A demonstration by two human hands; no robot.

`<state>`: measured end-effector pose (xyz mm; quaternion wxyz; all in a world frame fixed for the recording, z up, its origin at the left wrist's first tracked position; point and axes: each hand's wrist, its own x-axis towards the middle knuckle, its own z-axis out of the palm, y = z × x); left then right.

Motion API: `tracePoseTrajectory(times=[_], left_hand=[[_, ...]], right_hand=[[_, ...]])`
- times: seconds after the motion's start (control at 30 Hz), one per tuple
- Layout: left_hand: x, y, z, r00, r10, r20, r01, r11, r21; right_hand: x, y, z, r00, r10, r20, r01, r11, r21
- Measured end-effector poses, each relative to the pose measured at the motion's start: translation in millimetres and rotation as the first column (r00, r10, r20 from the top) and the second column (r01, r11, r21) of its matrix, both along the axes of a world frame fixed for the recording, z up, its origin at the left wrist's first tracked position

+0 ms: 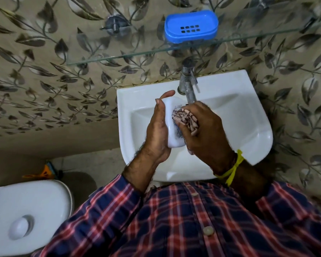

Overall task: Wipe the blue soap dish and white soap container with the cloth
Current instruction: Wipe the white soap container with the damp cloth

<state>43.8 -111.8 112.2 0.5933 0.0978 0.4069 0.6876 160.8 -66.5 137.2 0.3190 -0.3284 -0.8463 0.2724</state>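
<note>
My left hand [158,130] grips the white soap container [171,125] from its left side, holding it over the basin. My right hand [202,132] is closed on a patterned brown-and-cream cloth [185,118] and presses it into the container's open face. Part of the container is hidden by the cloth and my fingers. The blue soap dish [191,25], with a slotted top, stands alone on the glass shelf [119,56] above the sink, clear of both hands.
The white sink [248,115] is under my hands, with a metal tap [188,86] just beyond my right knuckles. A white toilet cistern [26,210] stands at lower left. The leaf-patterned wall runs behind the shelf.
</note>
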Motion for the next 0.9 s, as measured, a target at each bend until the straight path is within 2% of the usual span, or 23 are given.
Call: tracePoseTrajectory(times=[0.07,0.17,0.3,0.43,0.57,0.7,0.83,0.9], left_hand=[[2.6,0.6,-1.8,0.998,-0.024,-0.066,0.02,0.998,-0.057],[11.9,3.3,4.7,0.997,-0.058,-0.057,0.049,0.988,-0.147],[9.5,3.3,7.2,0.995,-0.035,-0.097,0.031,0.998,-0.045],[12.8,7.7,0.3,0.993,-0.082,-0.083,0.071,0.989,-0.13],[4.5,11.4,7.8,0.994,0.043,-0.103,-0.049,0.997,-0.054],[5.3,14.1,7.5,0.996,0.05,-0.073,-0.053,0.998,-0.041],[-0.6,15.3,13.2,0.993,0.08,-0.083,-0.083,0.996,-0.033],[3.1,13.7,13.9,0.991,0.091,-0.094,-0.098,0.993,-0.066]], right_hand=[[-0.1,7.8,0.4,0.999,-0.051,0.002,0.051,0.999,0.016],[-8.5,22.2,7.2,0.989,-0.138,-0.061,0.14,0.989,0.041],[0.7,-0.4,4.2,0.997,-0.031,-0.077,0.033,0.999,0.02],[-4.5,20.5,7.2,0.989,-0.139,-0.051,0.138,0.99,-0.009],[5.7,-1.5,3.1,1.0,0.018,-0.016,-0.019,0.999,-0.05],[-0.2,8.9,5.7,0.995,-0.063,-0.072,0.058,0.996,-0.069],[6.0,0.6,2.3,0.996,0.085,-0.031,-0.085,0.996,-0.019],[12.6,-2.5,-0.6,0.996,0.086,-0.033,-0.088,0.994,-0.058]])
